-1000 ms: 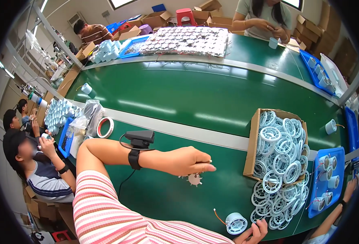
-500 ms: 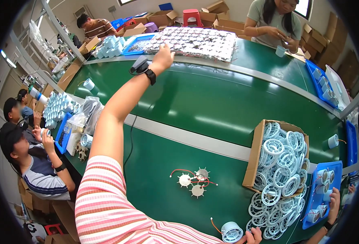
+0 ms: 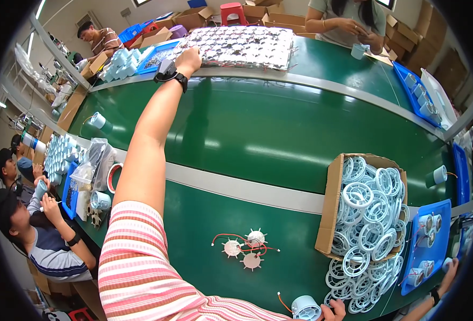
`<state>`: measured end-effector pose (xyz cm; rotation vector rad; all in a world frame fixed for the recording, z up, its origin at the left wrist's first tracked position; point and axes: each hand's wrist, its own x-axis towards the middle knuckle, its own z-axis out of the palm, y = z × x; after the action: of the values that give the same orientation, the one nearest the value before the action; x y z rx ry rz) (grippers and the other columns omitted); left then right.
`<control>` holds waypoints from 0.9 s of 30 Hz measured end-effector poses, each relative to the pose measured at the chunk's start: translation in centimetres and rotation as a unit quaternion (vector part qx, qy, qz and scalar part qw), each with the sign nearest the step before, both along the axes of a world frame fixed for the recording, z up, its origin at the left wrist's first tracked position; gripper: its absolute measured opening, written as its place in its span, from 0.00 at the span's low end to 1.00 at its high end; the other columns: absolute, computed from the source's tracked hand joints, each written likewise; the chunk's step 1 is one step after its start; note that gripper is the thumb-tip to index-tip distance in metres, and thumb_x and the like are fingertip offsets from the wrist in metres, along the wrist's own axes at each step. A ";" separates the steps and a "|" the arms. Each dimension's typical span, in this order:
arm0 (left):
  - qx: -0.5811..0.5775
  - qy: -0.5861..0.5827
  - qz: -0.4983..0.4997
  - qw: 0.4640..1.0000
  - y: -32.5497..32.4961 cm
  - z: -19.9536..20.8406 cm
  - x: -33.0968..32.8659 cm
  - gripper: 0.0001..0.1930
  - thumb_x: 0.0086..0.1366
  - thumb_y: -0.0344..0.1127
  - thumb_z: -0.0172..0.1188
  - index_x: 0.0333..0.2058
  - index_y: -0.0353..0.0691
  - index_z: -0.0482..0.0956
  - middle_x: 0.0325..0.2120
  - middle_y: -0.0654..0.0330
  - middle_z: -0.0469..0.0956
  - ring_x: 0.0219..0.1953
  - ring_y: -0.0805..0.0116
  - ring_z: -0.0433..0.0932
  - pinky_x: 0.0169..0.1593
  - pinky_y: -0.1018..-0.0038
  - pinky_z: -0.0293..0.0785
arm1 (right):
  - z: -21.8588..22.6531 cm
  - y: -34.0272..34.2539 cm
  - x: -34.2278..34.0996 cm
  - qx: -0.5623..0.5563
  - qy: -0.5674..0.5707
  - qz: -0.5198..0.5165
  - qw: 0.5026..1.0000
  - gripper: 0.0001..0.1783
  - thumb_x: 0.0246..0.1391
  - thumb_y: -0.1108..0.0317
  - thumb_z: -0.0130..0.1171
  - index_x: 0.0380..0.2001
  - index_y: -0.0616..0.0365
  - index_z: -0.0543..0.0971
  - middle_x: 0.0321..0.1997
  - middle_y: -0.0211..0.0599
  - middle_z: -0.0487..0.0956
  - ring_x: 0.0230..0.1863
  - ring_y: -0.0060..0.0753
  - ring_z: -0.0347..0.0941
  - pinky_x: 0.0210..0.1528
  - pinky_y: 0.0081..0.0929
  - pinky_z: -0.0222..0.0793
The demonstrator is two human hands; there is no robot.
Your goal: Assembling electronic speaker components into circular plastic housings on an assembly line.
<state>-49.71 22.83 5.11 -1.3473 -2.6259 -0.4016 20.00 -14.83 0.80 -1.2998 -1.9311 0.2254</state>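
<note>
Left grip (image 3: 189, 60): at the white stack (image 3: 242, 47) (open or clenched, I can't tell)
Right grip (image 3: 333, 311): beside the cup (image 3: 305, 308); grasp hidden from me

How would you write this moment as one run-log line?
left hand: at white parts stack | right hand: beside light-blue cup | nearby: three spiked discs, cardboard box

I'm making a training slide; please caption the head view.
Left hand stretched out toward rows of white parts, right hand beside a pale-blue cup.

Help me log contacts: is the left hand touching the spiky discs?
Apart: the head view shows green surface and a grey rail between the left hand and the spiky discs.
</note>
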 end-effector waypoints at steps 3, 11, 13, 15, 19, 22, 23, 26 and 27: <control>0.060 0.121 -0.068 0.989 -0.4 -0.3 0.1 0.15 0.67 0.40 0.54 0.50 0.50 0.82 0.52 0.48 0.79 0.53 0.45 0.79 0.54 0.54 0.76 | -0.3 -0.2 0.3 -0.007 0.000 0.006 1.000 0.08 0.62 0.73 0.55 0.39 0.65 0.80 0.47 0.54 0.78 0.48 0.57 0.75 0.51 0.45 0.73; 0.007 0.096 -0.116 0.989 2.4 -0.2 -3.9 0.12 0.65 0.38 0.56 0.43 0.48 0.86 0.53 0.49 0.78 0.54 0.49 0.79 0.56 0.58 0.75 | -0.4 0.0 0.8 -0.024 -0.018 0.032 0.999 0.08 0.60 0.71 0.57 0.39 0.63 0.80 0.48 0.53 0.78 0.49 0.56 0.74 0.51 0.46 0.72; 0.008 0.095 -0.118 0.988 3.0 -0.7 -3.8 0.12 0.64 0.37 0.56 0.43 0.48 0.86 0.50 0.50 0.80 0.52 0.49 0.79 0.55 0.58 0.76 | -0.3 -0.2 0.5 -0.028 -0.022 0.029 0.999 0.08 0.59 0.71 0.57 0.39 0.63 0.80 0.48 0.52 0.77 0.50 0.56 0.73 0.51 0.47 0.71; 0.012 0.098 -0.116 0.988 3.5 -0.7 -3.8 0.13 0.64 0.35 0.56 0.42 0.49 0.88 0.45 0.51 0.83 0.50 0.48 0.81 0.54 0.57 0.76 | -0.2 -0.2 0.3 -0.030 -0.021 0.028 0.999 0.08 0.59 0.70 0.58 0.39 0.63 0.80 0.48 0.52 0.77 0.49 0.56 0.73 0.51 0.47 0.71; 0.083 0.065 -0.108 0.989 3.3 0.1 -3.9 0.12 0.64 0.35 0.60 0.44 0.49 0.88 0.34 0.54 0.86 0.39 0.56 0.84 0.46 0.63 0.79 | -0.1 0.0 0.8 -0.033 -0.016 0.034 0.999 0.08 0.59 0.70 0.58 0.39 0.62 0.80 0.48 0.51 0.77 0.49 0.56 0.73 0.52 0.48 0.71; 0.120 -0.071 -0.123 0.983 1.8 1.5 -2.8 0.11 0.65 0.35 0.61 0.44 0.45 0.88 0.29 0.57 0.86 0.33 0.65 0.83 0.41 0.69 0.79 | -0.1 -0.1 0.9 -0.031 -0.020 0.043 0.998 0.08 0.59 0.70 0.58 0.39 0.62 0.80 0.48 0.51 0.77 0.49 0.56 0.73 0.52 0.49 0.70; 0.138 -0.138 -0.123 0.973 0.7 2.3 -2.3 0.11 0.66 0.34 0.62 0.44 0.44 0.88 0.27 0.58 0.86 0.30 0.70 0.82 0.38 0.71 0.79 | -0.1 0.1 0.9 -0.028 -0.017 0.046 0.998 0.09 0.58 0.71 0.59 0.41 0.63 0.80 0.48 0.51 0.77 0.49 0.56 0.73 0.53 0.48 0.70; 0.169 -0.278 -0.161 0.932 -1.7 3.7 1.1 0.10 0.67 0.34 0.63 0.44 0.40 0.87 0.28 0.61 0.85 0.29 0.77 0.79 0.36 0.77 0.77 | -0.2 -0.1 0.9 -0.023 -0.016 0.054 0.998 0.11 0.57 0.74 0.60 0.44 0.63 0.79 0.49 0.52 0.77 0.50 0.55 0.74 0.54 0.48 0.70; 0.183 -0.348 -0.177 0.902 -3.0 4.1 2.6 0.10 0.68 0.34 0.64 0.44 0.38 0.87 0.29 0.63 0.85 0.29 0.80 0.78 0.35 0.80 0.76 | -0.4 -0.4 0.6 -0.018 0.009 0.026 0.999 0.12 0.57 0.77 0.59 0.45 0.65 0.79 0.49 0.53 0.78 0.50 0.56 0.75 0.54 0.47 0.71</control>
<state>-47.14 19.87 9.19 -1.7741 -2.5399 -1.6075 20.60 -15.23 0.38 -1.2675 -1.9560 0.2979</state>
